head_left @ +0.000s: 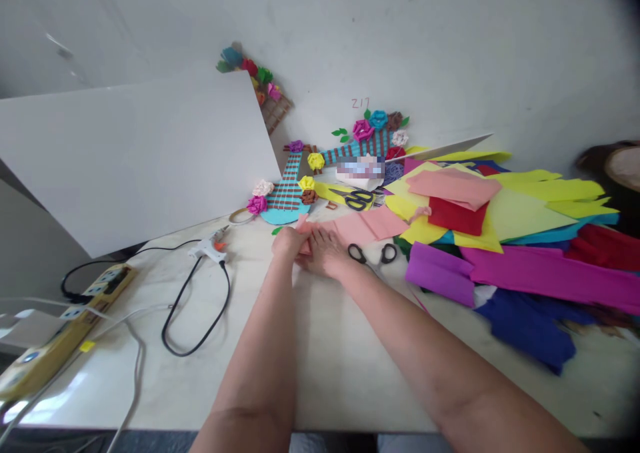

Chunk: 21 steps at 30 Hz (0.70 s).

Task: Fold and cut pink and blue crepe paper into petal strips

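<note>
Pale table (pixel 345 373) against whitish wall (pixel 450 53). Pink paper strip (pixel 370 226) lies toward table's back edge, about midway along. Left hand (pixel 287 242) closes thumb and fingers on strip's left end; right hand (pixel 324 250) lies palm down on strip, just beside left, fingers extended, not grasping. Black-handled scissors (pixel 372 264) near right hand. Glue gun (pixel 203 248) left of hands; power strip (pixel 70 330) at table's left edge. Colored paper sheets (pixel 540 270) heaped toward right edge. Flower-trimmed blue guitar shapes (pixel 285 216) near back edge.
</note>
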Each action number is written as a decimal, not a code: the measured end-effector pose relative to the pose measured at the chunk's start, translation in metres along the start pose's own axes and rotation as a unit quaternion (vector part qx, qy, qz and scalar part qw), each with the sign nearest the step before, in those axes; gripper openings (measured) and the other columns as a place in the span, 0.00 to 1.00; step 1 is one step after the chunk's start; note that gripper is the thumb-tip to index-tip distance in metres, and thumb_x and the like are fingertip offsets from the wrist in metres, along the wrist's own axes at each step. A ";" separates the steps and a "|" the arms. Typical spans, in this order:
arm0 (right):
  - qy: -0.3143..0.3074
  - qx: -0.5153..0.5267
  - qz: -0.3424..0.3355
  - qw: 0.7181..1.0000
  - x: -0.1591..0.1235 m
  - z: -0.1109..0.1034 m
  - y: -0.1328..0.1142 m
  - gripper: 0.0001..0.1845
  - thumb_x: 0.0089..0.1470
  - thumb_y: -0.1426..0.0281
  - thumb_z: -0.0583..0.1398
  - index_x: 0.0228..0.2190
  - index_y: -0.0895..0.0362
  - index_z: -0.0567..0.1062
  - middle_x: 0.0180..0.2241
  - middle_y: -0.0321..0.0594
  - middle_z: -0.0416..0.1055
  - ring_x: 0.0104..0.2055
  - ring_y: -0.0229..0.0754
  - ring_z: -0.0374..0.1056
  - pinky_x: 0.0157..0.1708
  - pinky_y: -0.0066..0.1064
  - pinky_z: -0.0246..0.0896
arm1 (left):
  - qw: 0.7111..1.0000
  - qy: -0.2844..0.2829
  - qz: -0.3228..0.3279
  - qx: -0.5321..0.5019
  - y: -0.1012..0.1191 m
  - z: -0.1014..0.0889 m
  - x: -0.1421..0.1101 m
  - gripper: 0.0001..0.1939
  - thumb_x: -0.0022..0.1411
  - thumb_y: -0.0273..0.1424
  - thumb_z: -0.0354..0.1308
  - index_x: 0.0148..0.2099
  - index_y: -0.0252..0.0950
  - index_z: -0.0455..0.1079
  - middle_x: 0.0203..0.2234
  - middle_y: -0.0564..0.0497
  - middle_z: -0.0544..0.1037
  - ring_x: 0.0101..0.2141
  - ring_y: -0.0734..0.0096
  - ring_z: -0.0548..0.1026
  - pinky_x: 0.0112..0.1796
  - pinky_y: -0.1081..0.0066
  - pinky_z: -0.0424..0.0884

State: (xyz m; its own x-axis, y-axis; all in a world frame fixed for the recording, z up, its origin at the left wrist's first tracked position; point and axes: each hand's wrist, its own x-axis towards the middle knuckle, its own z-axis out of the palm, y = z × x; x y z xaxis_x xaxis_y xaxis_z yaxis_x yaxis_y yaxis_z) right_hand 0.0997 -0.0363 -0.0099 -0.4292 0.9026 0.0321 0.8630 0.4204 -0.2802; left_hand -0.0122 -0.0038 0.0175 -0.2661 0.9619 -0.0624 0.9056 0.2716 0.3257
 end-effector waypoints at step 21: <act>-0.021 -0.013 -0.001 1.000 0.002 -0.001 -0.005 0.39 0.56 0.54 0.41 0.61 0.68 0.47 0.64 0.52 0.38 0.65 0.51 0.31 0.59 0.47 0.25 | 1.000 0.028 -0.004 -0.011 0.001 0.006 -0.001 0.17 0.57 0.30 0.48 0.45 0.29 0.70 0.43 0.34 0.74 0.43 0.58 0.73 0.39 0.68 0.67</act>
State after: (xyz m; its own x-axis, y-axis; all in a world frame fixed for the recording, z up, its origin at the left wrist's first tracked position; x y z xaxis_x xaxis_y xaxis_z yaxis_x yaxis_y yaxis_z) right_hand 0.0947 -0.0361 -0.0076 -0.4407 0.8976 -0.0086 0.8688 0.4241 -0.2557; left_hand -0.0091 -0.0047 0.0123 -0.2918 0.9564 -0.0123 0.8962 0.2779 0.3459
